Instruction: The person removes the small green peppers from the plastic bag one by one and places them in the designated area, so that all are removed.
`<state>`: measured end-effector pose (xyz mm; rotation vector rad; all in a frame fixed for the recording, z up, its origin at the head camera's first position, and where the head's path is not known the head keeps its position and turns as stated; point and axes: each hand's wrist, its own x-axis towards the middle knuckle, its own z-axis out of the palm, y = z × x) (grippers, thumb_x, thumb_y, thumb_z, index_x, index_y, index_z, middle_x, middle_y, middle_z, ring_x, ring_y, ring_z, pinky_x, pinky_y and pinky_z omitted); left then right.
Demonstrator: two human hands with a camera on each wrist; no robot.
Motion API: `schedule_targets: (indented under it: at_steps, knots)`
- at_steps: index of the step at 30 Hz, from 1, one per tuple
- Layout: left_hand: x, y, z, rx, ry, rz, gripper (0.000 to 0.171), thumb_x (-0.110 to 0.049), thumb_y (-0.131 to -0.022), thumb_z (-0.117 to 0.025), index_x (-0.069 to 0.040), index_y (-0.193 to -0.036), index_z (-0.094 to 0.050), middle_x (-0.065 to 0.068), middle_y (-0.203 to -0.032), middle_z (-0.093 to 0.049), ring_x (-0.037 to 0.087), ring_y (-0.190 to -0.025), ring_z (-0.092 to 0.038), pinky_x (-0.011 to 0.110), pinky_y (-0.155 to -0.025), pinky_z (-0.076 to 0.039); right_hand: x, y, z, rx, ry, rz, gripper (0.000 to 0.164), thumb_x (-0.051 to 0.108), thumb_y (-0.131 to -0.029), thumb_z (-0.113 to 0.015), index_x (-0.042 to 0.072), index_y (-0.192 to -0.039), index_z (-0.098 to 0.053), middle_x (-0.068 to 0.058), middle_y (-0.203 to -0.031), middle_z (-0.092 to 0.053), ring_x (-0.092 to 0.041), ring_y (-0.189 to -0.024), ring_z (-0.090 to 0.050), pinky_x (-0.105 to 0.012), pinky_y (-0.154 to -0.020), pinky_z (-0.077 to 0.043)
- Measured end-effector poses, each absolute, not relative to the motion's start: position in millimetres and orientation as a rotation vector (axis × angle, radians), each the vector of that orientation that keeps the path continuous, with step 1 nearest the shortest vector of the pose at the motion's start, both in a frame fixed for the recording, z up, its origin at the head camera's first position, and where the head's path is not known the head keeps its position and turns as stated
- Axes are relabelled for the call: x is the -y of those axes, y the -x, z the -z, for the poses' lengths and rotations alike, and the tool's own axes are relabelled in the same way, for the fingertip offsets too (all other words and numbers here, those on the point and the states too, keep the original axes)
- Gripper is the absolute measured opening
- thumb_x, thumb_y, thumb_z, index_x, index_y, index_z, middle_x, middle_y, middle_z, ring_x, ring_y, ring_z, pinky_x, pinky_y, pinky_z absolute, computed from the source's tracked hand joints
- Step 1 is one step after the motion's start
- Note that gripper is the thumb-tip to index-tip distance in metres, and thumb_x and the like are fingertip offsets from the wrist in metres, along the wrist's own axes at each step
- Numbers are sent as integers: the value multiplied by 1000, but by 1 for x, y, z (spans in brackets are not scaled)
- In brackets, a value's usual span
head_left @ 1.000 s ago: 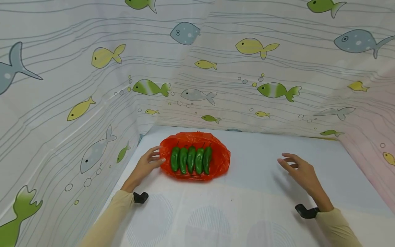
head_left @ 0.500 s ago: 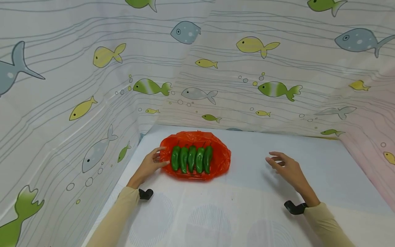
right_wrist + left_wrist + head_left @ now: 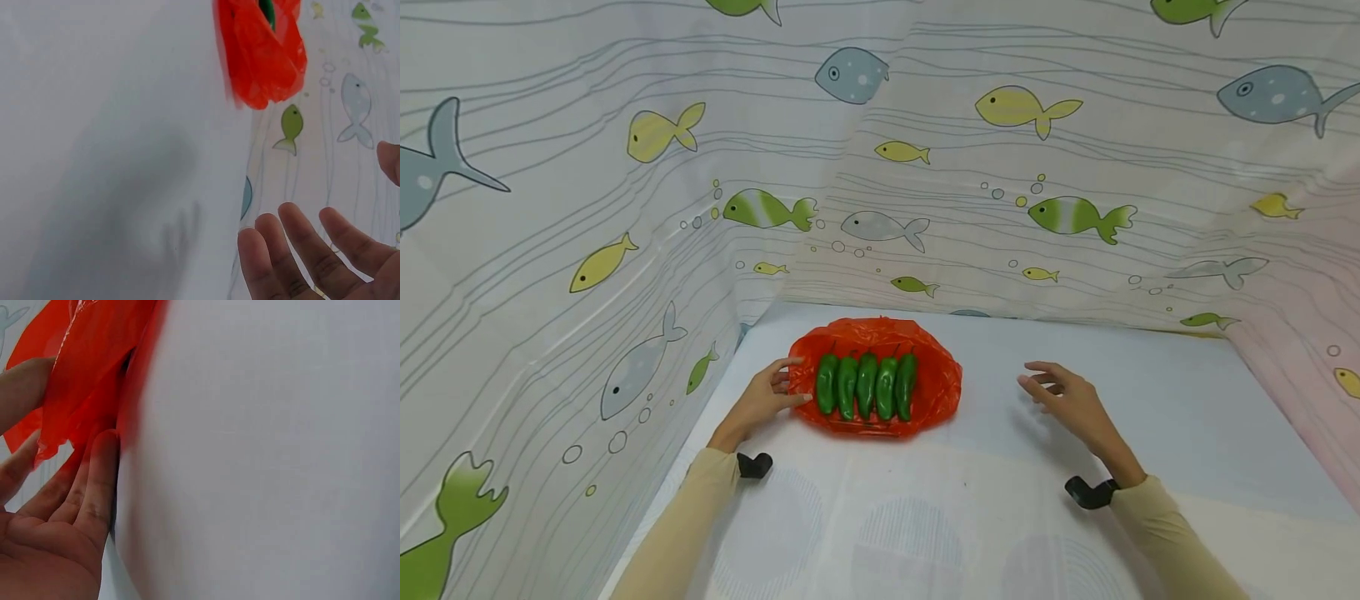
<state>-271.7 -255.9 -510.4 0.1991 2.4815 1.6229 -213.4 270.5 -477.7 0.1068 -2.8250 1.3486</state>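
Note:
An open red plastic bag (image 3: pixel 936 392) lies on the table, its rim spread wide. Several green peppers (image 3: pixel 866 385) stand side by side in it in a row. My left hand (image 3: pixel 763 402) is at the bag's left edge. In the left wrist view, the fingers of that left hand (image 3: pixel 59 544) extend fairly straight against the red plastic, with the thumb apart from them across the rim. To the right of the bag, my right hand (image 3: pixel 1070 408) hovers over the table with loosely bent fingers and holds nothing. The right wrist view shows this right hand (image 3: pixel 331 262) apart from the bag.
A white table (image 3: pixel 985 492) with pale printed circles stretches under both arms. Fish-printed sheeting (image 3: pixel 955 192) stands behind the table and along its sides. Each wrist wears a black camera mount, such as the right mount (image 3: pixel 1090 493).
My right hand has moved left, closer to the bag. My left hand has shifted slightly right onto the bag's edge. The peppers keep their places.

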Motion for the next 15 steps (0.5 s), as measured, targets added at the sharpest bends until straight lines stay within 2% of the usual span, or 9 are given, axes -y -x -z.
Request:
schedule_targets:
  at_steps: [7, 15]
  knots:
    - [255, 273, 510, -2467, -193, -1626, 70, -8, -87, -83, -9, -148, -48, 25, -134, -58, 36, -116, -62, 28, -86, -57, -253, 222, 475, 2824, -128, -1387, 69, 62, -96, -64, 14, -145, -56, -16, -128, -68, -29, -104, -68, -45, -80, -61]
    - [255, 274, 511, -2455, -196, -1631, 70, -7, -87, -83, -9, -148, -48, 25, -134, -57, 36, -115, -62, 25, -84, -55, -232, 231, 472, 2807, -178, -1445, 62, 57, -96, -66, 16, -142, -58, -13, -125, -69, -28, -101, -68, -49, -82, -61]
